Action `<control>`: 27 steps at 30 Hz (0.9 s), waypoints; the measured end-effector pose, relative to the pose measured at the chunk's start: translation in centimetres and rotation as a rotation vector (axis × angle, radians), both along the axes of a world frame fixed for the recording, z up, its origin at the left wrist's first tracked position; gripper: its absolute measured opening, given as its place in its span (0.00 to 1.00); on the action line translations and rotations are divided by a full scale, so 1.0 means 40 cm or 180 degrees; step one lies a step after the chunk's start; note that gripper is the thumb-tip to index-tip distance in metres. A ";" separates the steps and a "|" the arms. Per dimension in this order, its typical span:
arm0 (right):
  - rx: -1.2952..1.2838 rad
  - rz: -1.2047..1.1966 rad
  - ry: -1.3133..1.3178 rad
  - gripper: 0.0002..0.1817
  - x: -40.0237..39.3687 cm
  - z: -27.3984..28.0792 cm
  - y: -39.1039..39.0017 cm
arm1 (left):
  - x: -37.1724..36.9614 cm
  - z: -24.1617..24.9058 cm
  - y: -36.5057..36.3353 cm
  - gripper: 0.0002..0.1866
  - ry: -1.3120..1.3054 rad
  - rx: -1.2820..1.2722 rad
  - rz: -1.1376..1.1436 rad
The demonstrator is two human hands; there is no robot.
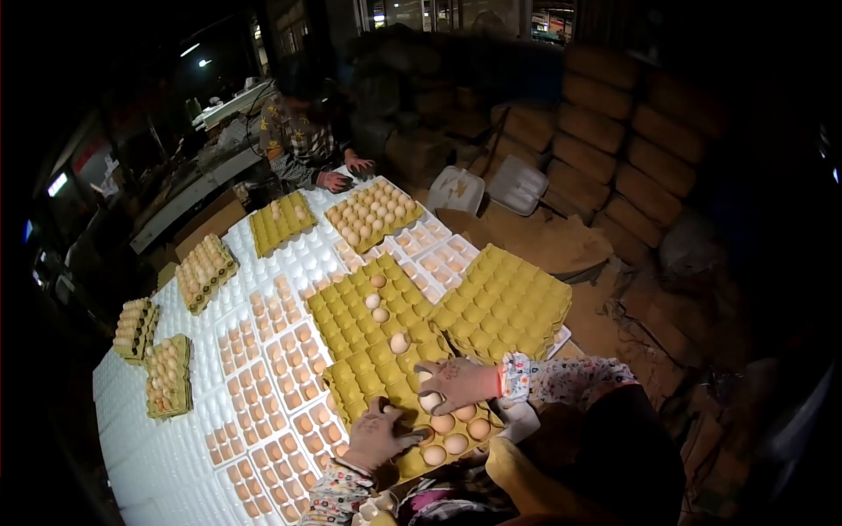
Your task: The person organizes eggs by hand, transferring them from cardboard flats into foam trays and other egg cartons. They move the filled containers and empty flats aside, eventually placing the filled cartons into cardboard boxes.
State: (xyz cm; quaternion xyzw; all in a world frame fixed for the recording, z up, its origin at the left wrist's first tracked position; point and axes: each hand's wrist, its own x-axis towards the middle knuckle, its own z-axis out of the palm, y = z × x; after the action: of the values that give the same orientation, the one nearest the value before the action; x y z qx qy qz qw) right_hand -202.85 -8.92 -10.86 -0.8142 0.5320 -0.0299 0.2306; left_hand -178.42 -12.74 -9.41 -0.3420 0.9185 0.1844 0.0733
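Note:
Both of my hands wear pale knitted gloves and work over a yellow-brown egg tray (355, 377) close to my body. My left hand (375, 436) is curled low over the tray's left side, with part of a pale egg showing at its fingertips. Fingers of my right hand (465, 384) close around an egg (429, 401) in the tray. Several brown eggs (455, 443) sit in the cups nearest me. One lighter egg (400, 343) lies beyond my hands, towards the tray's far edge.
Another yellow tray (338, 307) with a few eggs lies just beyond, and a stack of trays (504, 302) to the right. White compartment packs (285, 364) of eggs cover the table's middle. Across the table, a person's gloved hand (333, 181) rests near a full tray (370, 215).

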 end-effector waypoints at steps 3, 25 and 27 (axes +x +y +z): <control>-0.0053 0.0596 0.1129 0.26 0.051 -0.014 -0.033 | -0.039 -0.051 0.039 0.15 -0.0260 -0.0498 -0.0570; 0.3097 -0.1548 -0.3696 0.25 0.566 -0.056 -0.021 | 0.906 -0.147 0.243 0.25 0.2851 0.1708 0.5262; 0.2560 -0.0831 -0.2653 0.24 0.811 -0.101 -0.042 | 1.079 -0.240 0.249 0.30 0.0730 -0.0271 0.4899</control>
State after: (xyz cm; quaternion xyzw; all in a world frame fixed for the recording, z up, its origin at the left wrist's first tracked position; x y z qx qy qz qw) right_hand -170.42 -10.61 -14.89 -0.5104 0.4619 -0.1712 0.7049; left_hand -135.27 -2.78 -19.02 -0.8645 0.4309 0.1821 -0.1839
